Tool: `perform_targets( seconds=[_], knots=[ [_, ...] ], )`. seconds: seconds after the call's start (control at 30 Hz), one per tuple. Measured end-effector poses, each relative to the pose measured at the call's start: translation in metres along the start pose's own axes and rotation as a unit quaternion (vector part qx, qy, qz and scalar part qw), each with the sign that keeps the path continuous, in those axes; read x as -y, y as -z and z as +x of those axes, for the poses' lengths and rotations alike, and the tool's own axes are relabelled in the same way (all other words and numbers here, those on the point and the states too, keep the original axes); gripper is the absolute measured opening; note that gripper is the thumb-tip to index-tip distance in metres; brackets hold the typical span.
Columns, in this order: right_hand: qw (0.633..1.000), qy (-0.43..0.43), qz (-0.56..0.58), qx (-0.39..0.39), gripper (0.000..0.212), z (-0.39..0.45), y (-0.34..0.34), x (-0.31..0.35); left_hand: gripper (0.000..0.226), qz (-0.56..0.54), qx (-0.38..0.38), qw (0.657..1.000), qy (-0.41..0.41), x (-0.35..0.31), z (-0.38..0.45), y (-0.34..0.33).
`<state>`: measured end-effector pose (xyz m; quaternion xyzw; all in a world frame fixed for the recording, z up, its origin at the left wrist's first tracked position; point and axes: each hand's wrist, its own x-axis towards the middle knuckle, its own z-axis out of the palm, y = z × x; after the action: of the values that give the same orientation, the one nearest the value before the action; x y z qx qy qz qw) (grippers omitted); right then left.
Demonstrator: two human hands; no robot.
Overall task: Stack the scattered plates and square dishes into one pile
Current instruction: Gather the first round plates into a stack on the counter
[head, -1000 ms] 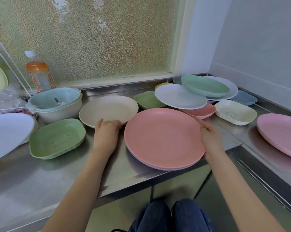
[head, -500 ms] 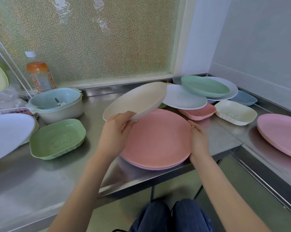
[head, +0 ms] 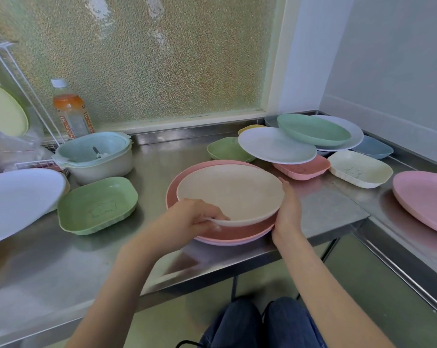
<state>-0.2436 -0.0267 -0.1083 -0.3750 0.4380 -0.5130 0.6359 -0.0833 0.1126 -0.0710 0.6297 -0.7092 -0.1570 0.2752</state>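
Far left: a white plate [head: 19, 199] juts in over the steel counter [head: 69, 257]; above it a pale green plate [head: 4, 109] stands in a wire rack [head: 19, 71].
Back left: a bottle [head: 71, 114] of orange drink by the frosted window [head: 142, 59]; in front of it a pot [head: 97, 156] with a light blue insert.
Left front: a green dish [head: 97, 205], square, alone on the counter.
Left hand [head: 189, 222]: fingers curled round the near left rim of the cream plate [head: 232, 192], thumb on top, clamped on it.
Cream plate: lies on the salmon plate [head: 237, 232], which tops a pink one at the counter's front edge; whether its near rim is fully down I cannot tell.
Right hand [head: 287, 209]: fingers straight and together, pressed flat against the right rim of the cream and salmon plates.
Behind the pile: a second green dish [head: 225, 149], partly under a pale round plate [head: 275, 145]; a yellow edge shows behind.
Back right: a teal plate [head: 312, 130] on a white plate [head: 348, 141]; a blue dish [head: 373, 146] just beside.
Right middle: a pink dish [head: 302, 170] under the pale plate's edge; a cream dish [head: 358, 169] just beside it.
Far right: a pink plate [head: 425, 199], cut off by the frame.
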Motion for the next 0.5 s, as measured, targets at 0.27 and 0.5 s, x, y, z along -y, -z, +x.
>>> perform_targets(
  seconds=[0.27, 0.5],
  knots=[
    [0.995, 0.026, -0.092, 0.019, 0.053, 0.002, -0.006, -0.004, 0.014, -0.046, -0.011, 0.996, 0.078, 0.015, -0.006, -0.006],
    [0.996, 0.034, -0.079, 0.015, 0.052, 0.002, -0.029, -0.015, 0.066, 0.003, -0.133, 0.985, 0.114, 0.029, -0.007, -0.013]
  ],
)
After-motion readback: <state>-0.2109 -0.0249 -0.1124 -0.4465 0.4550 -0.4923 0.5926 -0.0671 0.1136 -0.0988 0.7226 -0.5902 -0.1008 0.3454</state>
